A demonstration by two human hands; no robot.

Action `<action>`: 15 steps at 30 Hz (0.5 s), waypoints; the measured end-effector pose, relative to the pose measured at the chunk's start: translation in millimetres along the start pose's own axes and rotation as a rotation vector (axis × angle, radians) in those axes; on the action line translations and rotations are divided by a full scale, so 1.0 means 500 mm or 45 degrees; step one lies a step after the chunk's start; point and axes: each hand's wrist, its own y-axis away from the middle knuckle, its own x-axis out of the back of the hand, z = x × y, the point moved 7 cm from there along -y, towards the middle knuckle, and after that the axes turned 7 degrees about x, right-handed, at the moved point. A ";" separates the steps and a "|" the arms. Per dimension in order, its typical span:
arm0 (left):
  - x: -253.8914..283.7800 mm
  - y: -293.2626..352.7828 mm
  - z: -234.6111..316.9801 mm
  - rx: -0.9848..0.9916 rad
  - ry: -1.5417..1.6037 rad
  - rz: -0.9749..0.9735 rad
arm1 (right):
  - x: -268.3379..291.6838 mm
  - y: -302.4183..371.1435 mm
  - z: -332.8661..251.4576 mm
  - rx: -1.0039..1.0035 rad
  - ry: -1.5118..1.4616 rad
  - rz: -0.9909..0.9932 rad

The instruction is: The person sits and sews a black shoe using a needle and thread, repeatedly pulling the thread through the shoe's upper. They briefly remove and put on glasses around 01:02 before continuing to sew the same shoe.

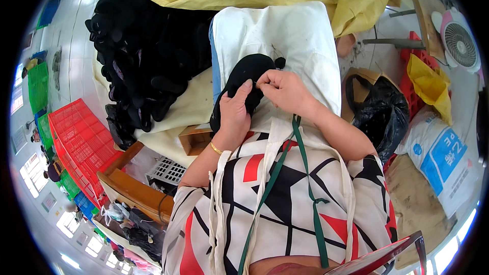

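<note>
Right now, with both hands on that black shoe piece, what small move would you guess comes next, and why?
Probably a short pull with the right hand: its fingertips pinch at the edge of the black shoe piece, while the left hand grips it steady on the white cloth.

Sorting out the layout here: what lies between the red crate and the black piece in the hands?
In the head view, a heap of black pieces on cream cloth lies between the red crate and the held black piece.
</note>
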 end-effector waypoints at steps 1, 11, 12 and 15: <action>-0.001 0.001 0.001 0.001 -0.005 -0.001 | -0.001 -0.002 -0.002 -0.019 -0.003 -0.018; 0.002 -0.007 0.004 0.048 -0.024 0.017 | -0.006 0.008 0.010 0.285 0.165 0.085; 0.002 -0.007 0.005 0.048 -0.028 0.015 | -0.004 0.010 0.005 0.302 0.172 0.093; 0.001 -0.008 0.006 0.055 -0.025 0.022 | -0.005 0.010 0.012 0.353 0.190 0.117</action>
